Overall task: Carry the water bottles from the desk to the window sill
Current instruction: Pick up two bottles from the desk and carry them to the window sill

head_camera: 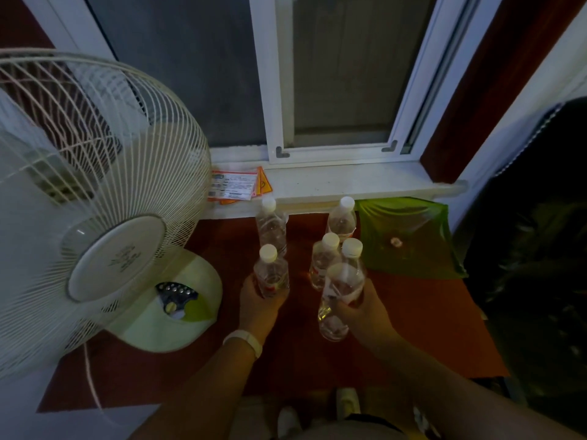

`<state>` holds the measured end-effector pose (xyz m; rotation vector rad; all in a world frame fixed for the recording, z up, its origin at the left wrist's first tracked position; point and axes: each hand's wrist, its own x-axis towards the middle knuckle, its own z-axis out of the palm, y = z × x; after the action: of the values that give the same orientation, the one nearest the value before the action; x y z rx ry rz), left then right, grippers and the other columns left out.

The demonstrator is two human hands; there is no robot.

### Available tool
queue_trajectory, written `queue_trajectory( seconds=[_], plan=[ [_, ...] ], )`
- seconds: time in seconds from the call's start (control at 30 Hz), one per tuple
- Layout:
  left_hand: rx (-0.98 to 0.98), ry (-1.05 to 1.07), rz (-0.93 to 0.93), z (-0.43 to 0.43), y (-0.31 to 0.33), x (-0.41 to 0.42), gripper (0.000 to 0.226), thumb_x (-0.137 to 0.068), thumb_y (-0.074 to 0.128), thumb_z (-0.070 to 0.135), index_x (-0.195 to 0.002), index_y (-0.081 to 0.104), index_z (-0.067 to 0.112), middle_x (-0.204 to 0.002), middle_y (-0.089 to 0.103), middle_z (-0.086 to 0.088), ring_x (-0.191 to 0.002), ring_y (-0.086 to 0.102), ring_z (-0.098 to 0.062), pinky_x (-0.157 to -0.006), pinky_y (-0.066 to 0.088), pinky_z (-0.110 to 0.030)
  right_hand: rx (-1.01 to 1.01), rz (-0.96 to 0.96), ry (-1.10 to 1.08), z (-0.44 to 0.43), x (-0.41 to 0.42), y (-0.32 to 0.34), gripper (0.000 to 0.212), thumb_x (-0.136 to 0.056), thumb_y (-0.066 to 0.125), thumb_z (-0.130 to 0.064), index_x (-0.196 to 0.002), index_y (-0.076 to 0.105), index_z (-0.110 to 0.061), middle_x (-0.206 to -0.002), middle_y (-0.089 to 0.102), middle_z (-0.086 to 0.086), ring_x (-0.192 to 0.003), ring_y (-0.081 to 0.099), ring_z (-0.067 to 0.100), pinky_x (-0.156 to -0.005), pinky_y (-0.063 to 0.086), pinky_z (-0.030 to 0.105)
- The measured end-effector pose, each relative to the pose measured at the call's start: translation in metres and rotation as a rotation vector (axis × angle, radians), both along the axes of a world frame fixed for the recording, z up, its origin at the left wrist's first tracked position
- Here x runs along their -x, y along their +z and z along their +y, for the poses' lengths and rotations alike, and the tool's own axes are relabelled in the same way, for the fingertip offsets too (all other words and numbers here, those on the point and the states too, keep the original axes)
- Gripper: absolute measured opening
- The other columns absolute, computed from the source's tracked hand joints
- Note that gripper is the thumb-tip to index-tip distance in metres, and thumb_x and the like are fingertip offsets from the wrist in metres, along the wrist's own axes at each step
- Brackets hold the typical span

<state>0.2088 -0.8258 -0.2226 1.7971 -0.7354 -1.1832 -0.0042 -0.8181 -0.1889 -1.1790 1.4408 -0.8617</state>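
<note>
Left grip holding bottle, right grip holding two bottles, bare sill beyond.

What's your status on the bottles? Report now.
Left hand gripping one clear plastic white-capped bottle; right hand gripping another. Three more stand on the red desk. White window sill holds orange cards at left.

A home room, going by the desk fan on a red desk under a white-framed window.
</note>
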Motion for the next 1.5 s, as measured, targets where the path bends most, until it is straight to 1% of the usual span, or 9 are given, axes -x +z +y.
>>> queue_trajectory(
  seconds=[0.2,0.33,0.53,0.7,0.87,1.0,1.27,1.37,1.5],
  plan=[
    [0.036,-0.071,-0.054,-0.010,0.003,-0.004,0.073,-0.074,0.085,0.021,-0.138,0.049,0.026,-0.117,0.062,0.011,-0.109,0.060,-0.013,-0.092,0.047,-0.031,0.009,-0.012,0.053,-0.011,0.007,0.004,0.051,-0.078,0.081,-0.024,-0.117,0.050,-0.039,-0.115,0.067,-0.007,-0.105,0.065,0.008,-0.088,0.055,0.036],
    [0.040,-0.082,-0.084,-0.009,0.002,-0.008,0.070,-0.074,0.085,0.025,-0.135,0.051,0.028,-0.113,0.064,0.013,-0.107,0.061,-0.013,-0.093,0.047,-0.032,-0.018,-0.020,0.053,-0.011,0.010,0.009,0.051,-0.081,0.078,-0.020,-0.120,0.049,-0.034,-0.113,0.067,-0.007,-0.101,0.065,0.006,-0.077,0.053,0.022],
    [0.096,-0.088,-0.052,0.000,0.005,-0.005,0.040,-0.077,0.082,0.016,-0.097,0.058,0.042,-0.098,0.066,0.017,-0.095,0.064,-0.008,-0.084,0.051,-0.031,-0.043,-0.020,0.009,-0.009,0.018,0.013,0.052,-0.082,0.078,-0.021,-0.126,0.050,-0.028,-0.114,0.067,-0.005,-0.101,0.066,0.008,-0.072,0.054,0.021],
    [0.102,-0.165,0.030,0.014,0.005,-0.002,0.053,-0.077,0.083,0.020,-0.124,0.060,0.027,-0.116,0.068,0.006,-0.107,0.064,-0.013,-0.084,0.052,-0.029,-0.055,0.042,-0.091,0.000,0.026,0.015,0.047,-0.081,0.078,-0.025,-0.120,0.051,-0.031,-0.108,0.066,-0.009,-0.099,0.064,0.008,-0.080,0.053,0.030],
    [0.131,-0.355,0.049,0.017,0.017,0.003,0.041,-0.078,0.082,0.016,-0.101,0.061,0.042,-0.101,0.071,0.015,-0.092,0.069,0.002,-0.074,0.051,-0.019,-0.047,0.083,-0.169,0.016,0.033,0.019,0.050,-0.082,0.077,-0.027,-0.124,0.051,-0.029,-0.111,0.066,-0.012,-0.102,0.061,0.002,-0.086,0.050,0.031],
    [0.180,-0.462,0.080,0.019,0.026,0.018,0.044,-0.077,0.082,0.012,-0.104,0.063,0.041,-0.100,0.074,0.014,-0.094,0.069,0.003,-0.070,0.055,-0.016,-0.040,0.076,-0.215,0.036,0.049,0.024,0.057,-0.081,0.076,-0.038,-0.129,0.050,-0.027,-0.115,0.067,-0.010,-0.105,0.063,0.006,-0.085,0.051,0.029],
    [0.271,-0.635,0.151,0.029,0.054,0.080,0.048,-0.064,0.081,0.036,-0.111,0.069,0.035,-0.112,0.075,0.001,-0.106,0.070,-0.016,-0.088,0.057,-0.038,-0.064,-0.051,-0.420,0.090,0.104,0.039,0.059,-0.079,0.079,-0.028,-0.130,0.051,-0.025,-0.118,0.067,-0.004,-0.112,0.064,0.017,-0.098,0.051,0.047],
    [0.317,-0.691,0.114,0.039,0.065,0.112,0.043,-0.064,0.080,0.037,-0.104,0.070,0.045,-0.110,0.075,0.006,-0.106,0.070,-0.015,-0.089,0.055,-0.037,-0.048,-0.061,-0.498,0.112,0.129,0.052,0.051,-0.084,0.074,-0.022,-0.129,0.053,-0.025,-0.115,0.067,-0.006,-0.108,0.064,0.015,-0.089,0.053,0.038],
    [0.307,-0.777,0.095,0.059,0.074,0.165,0.043,-0.069,0.082,0.025,-0.108,0.068,0.037,-0.110,0.075,0.009,-0.104,0.070,-0.009,-0.090,0.055,-0.036,0.003,-0.077,-0.582,0.156,0.171,0.066,0.041,-0.085,0.073,-0.023,-0.123,0.056,-0.027,-0.109,0.070,-0.007,-0.102,0.067,0.013,-0.082,0.054,0.031]
  ],
)
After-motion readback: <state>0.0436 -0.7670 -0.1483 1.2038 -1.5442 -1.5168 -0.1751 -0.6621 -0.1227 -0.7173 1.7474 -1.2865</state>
